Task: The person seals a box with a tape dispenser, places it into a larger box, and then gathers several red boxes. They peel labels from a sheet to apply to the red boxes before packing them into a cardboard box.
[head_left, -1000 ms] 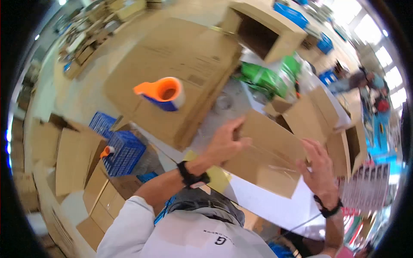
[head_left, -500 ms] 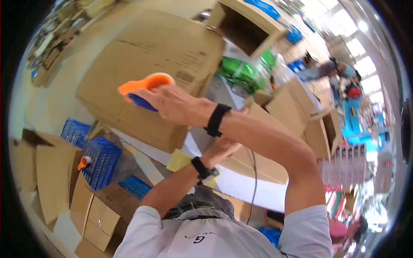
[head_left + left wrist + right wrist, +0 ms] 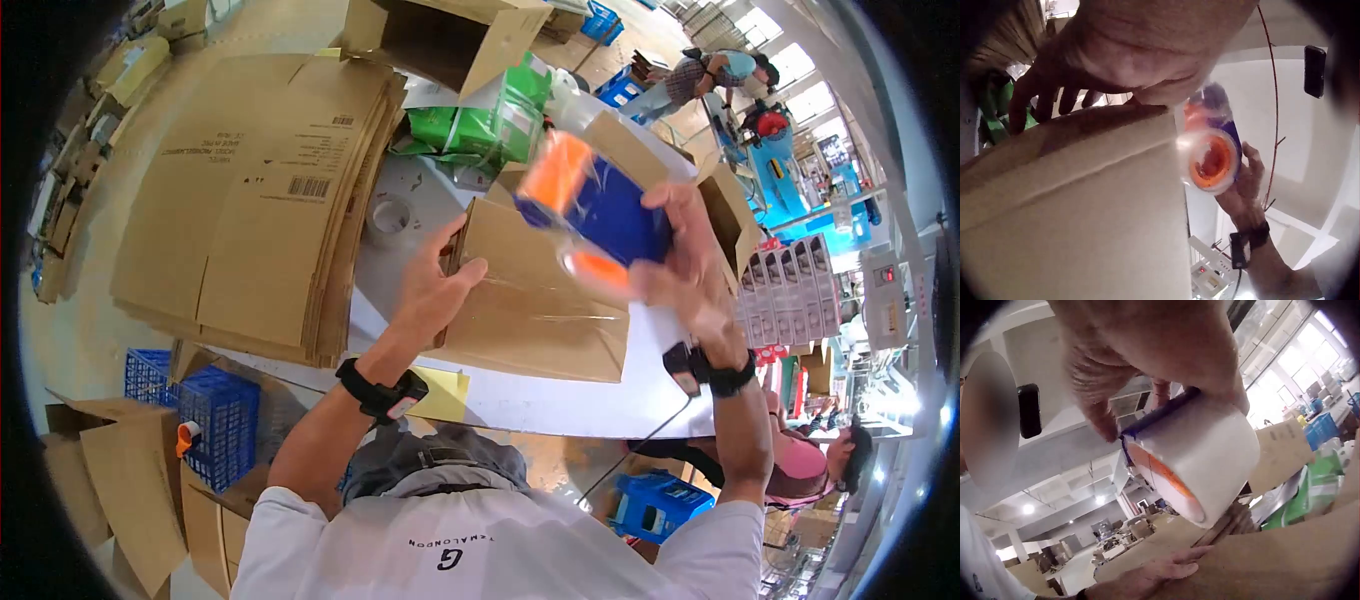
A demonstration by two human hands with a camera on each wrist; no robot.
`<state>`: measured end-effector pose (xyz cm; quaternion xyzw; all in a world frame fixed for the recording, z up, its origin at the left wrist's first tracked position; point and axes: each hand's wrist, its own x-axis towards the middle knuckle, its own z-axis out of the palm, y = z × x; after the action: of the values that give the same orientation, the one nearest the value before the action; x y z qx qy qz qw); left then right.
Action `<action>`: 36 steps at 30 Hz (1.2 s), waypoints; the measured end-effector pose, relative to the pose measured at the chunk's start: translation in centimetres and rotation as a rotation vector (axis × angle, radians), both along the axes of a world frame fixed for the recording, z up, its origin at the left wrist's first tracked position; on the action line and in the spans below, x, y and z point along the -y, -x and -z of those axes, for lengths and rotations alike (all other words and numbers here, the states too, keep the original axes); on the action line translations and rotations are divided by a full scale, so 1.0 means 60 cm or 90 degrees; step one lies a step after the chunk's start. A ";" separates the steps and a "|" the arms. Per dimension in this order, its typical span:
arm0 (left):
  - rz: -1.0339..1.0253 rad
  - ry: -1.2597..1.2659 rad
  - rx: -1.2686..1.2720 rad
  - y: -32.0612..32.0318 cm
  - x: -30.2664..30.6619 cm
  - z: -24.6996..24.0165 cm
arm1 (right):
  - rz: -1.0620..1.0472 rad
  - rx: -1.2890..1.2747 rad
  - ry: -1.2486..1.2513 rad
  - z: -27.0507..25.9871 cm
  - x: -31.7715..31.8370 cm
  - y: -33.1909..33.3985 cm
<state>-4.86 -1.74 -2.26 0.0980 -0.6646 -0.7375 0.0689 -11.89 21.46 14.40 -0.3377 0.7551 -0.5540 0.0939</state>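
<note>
My right hand (image 3: 695, 260) grips a tape dispenser (image 3: 620, 215) with a blue body and orange parts, raised over a cardboard box (image 3: 545, 320). The dispenser is blurred in the head view. In the right wrist view a wide roll of tape (image 3: 1210, 459) shows on it, the fingers wrapped over its blue side. My left hand (image 3: 430, 290) holds the left end of the box, thumb and fingers at its edge. Clear tape shines along the box's top. In the left wrist view the left fingers (image 3: 1054, 94) reach over the box's edge.
A stack of flattened cartons (image 3: 230, 200) lies left of the box, with a loose tape roll (image 3: 388, 213) beside it. Green packages (image 3: 470, 125) and an open carton (image 3: 430, 40) stand behind. Blue crates (image 3: 220, 425) sit at lower left. Other people are at the right.
My right hand reached across to the stack, took the tape dispenser from it and brought it back over the box. My left hand stays at the box's left end.
</note>
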 end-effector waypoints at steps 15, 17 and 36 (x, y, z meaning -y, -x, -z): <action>-0.074 0.265 -0.117 -0.007 0.003 0.038 | -0.116 -0.280 -0.249 0.092 -0.022 0.022; -0.132 0.427 -0.202 -0.016 0.007 0.015 | -0.118 -0.330 -0.244 0.104 -0.028 0.026; 0.071 -0.382 0.136 -0.010 -0.045 -0.081 | -0.088 -0.369 -0.138 0.153 -0.089 0.030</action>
<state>-4.26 0.93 2.63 0.1543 -0.4252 -0.8888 -0.0736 -13.71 26.81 5.24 -0.5197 0.7805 -0.3433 -0.0524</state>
